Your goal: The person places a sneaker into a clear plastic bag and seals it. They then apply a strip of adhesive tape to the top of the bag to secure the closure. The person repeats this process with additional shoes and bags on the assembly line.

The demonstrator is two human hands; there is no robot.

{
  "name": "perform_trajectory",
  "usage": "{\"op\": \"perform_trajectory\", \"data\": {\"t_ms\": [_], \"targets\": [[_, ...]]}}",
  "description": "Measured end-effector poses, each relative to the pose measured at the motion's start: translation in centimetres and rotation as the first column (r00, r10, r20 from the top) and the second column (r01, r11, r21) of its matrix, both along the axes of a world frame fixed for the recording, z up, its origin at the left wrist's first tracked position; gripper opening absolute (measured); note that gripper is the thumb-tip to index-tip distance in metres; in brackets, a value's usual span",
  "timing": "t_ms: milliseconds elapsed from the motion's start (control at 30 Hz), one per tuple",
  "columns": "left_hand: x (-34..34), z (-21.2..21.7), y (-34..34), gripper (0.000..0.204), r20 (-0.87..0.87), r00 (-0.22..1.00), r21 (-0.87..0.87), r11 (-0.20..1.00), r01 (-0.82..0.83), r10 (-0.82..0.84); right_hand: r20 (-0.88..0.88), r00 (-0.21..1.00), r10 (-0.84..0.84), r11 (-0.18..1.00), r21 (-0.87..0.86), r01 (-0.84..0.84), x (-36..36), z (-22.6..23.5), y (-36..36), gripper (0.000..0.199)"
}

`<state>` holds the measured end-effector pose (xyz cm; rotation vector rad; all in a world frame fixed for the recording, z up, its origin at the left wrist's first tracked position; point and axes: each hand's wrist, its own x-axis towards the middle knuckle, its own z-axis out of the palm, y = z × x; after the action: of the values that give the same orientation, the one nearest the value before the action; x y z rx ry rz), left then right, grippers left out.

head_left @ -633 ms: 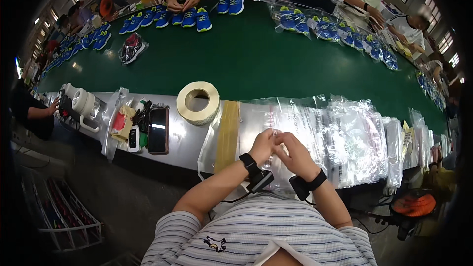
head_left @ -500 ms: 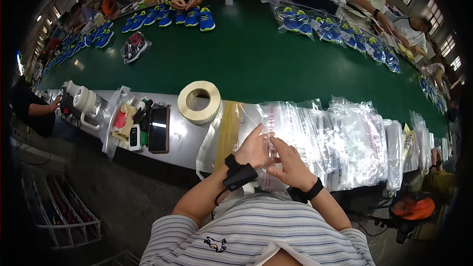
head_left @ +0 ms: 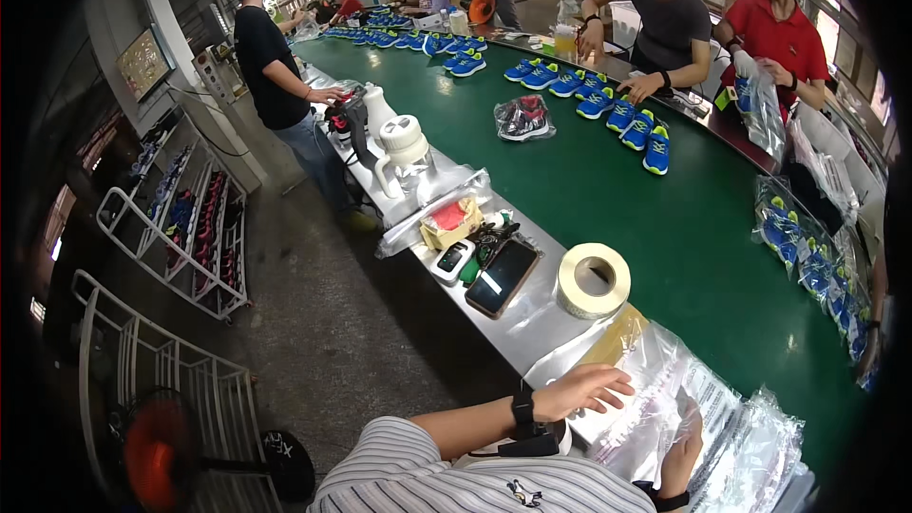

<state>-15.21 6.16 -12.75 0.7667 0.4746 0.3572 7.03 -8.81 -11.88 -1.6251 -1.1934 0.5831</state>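
My left hand (head_left: 586, 390) hovers over the near end of the bench, fingers stretched out and apart, with nothing in them. Beside it, clear plastic bags (head_left: 655, 361) with faint print lie spread over a yellow-brown strip (head_left: 622, 334). My right hand (head_left: 682, 451) is at the edge of these bags, closed around clear film; its fingertips are partly covered by the plastic. More flat clear bags (head_left: 755, 451) lie in an overlapping row to the right of it. A large roll of cream-coloured labels or tape (head_left: 567, 293) stands on the bench beyond my left hand.
A phone (head_left: 503, 278), a small white device (head_left: 453, 261) and a white jug (head_left: 404, 141) line the metal bench. Blue shoes (head_left: 596, 103) and a bagged dark shoe (head_left: 523, 119) sit on the green belt (head_left: 684, 256). Co-workers stand around it; racks (head_left: 204, 228) and an orange fan (head_left: 152, 456) are left.
The view has swung left, bringing the racks and a standing co-worker into sight. My hands, close together before, are now apart, the left one with fingers spread.
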Motion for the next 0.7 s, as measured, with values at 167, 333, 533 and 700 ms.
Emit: {"op": "perform_trajectory", "data": {"t_ms": [167,333,533,700], "targets": [[0.0,-0.6,-0.3,0.063,-0.104,0.993,-0.25,0.968,0.023,-0.05,0.364,0.928,0.077,0.993,0.057,-0.105,-1.9,1.6,1.2,0.038],[3.0,-1.2,1.8,0.052,0.038,0.999,-0.048,0.999,0.027,-0.025,0.665,0.577,0.475,0.867,-0.243,-0.434,-5.1,3.7,2.9,0.054],[-1.5,-1.3,16.2,0.047,0.319,0.871,-0.077,0.926,-0.369,0.374,0.665,0.709,0.234,0.972,-0.135,-0.194,-2.9,3.6,1.9,0.06],[-12.5,-1.3,34.9,0.033,0.123,0.617,0.107,0.607,-0.787,0.778,0.617,0.748,0.243,0.969,-0.194,-0.154,-2.0,2.1,1.1,0.055]]}}
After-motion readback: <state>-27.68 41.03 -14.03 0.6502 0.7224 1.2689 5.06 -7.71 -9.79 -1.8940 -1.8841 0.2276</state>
